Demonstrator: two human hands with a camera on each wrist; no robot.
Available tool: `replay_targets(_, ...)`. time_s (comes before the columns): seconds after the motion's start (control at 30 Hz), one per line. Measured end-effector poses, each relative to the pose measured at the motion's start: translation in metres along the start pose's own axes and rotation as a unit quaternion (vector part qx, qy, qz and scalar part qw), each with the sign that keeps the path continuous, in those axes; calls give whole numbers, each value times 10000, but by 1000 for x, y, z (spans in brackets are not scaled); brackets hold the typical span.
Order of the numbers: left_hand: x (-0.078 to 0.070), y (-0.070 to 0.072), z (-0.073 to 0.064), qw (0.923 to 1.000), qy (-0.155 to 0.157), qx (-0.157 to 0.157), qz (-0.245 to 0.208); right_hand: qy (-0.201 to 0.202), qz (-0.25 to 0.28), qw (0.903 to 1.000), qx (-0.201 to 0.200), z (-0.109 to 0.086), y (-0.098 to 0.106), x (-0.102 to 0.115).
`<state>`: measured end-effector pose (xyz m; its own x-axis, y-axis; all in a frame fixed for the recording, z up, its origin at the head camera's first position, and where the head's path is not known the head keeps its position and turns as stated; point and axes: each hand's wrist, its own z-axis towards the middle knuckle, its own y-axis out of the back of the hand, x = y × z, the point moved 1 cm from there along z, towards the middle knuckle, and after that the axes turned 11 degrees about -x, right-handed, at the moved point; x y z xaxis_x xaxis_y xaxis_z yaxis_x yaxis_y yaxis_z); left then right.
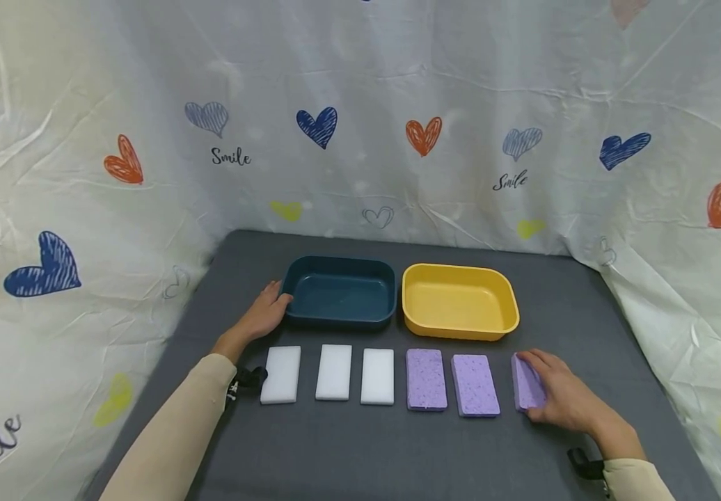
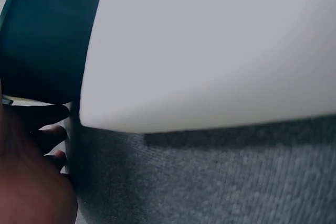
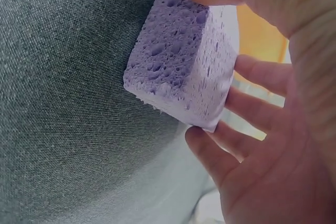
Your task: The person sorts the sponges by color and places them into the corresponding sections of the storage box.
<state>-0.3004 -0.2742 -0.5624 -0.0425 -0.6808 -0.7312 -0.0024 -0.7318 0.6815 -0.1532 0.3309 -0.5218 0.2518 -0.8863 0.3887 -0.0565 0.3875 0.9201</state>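
My left hand [image 1: 264, 309] is at the left end of a dark blue rectangular tub [image 1: 339, 321], thumb over its rim and fingers along the outer wall. In the left wrist view a white sponge [image 2: 199, 45] fills much of the picture, close to the camera. My right hand [image 1: 564, 396] grips the rightmost purple sponge [image 3: 168, 51] by its ends, thumb at the near end and fingertips at the far one. That sponge is tilted, and its porous side shows in the right wrist view.
Beside the blue tub stands a yellow tub [image 1: 461, 330]. Before them lies a row: three white sponges, including the middle one [image 1: 334, 372], then two purple sponges, one of them here [image 1: 426, 379]. A heart-printed curtain [image 1: 373, 174] surrounds the grey table [image 1: 360, 452].
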Motion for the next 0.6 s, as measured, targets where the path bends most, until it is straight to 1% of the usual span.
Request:
replay_targets(0.03, 1, 0, 0, 10000, 9, 1, 2, 9, -16, 10000, -9, 0, 0, 1)
replay_targets(0.1, -3, 1, -3, 10000, 37, 55, -47, 17, -63, 10000, -9, 0, 1, 2)
replay_targets(0.17, -8, 2, -5, 9999, 87, 81, -102, 44, -87, 9999, -34, 0, 3, 3)
replay_targets(0.27, -16, 3, -8, 9997, 164, 170, -71, 88, -119, 9999, -87, 1, 11, 5)
replay_targets(0.4, -18, 3, -9, 9997, 217, 145, 25, 186, -159, 9995, -204, 7, 32, 13)
replay_targets(0.6, -20, 4, -10, 9996, 255, 94, -57, 287, -305, 9986, -323, 25, 71, 32)
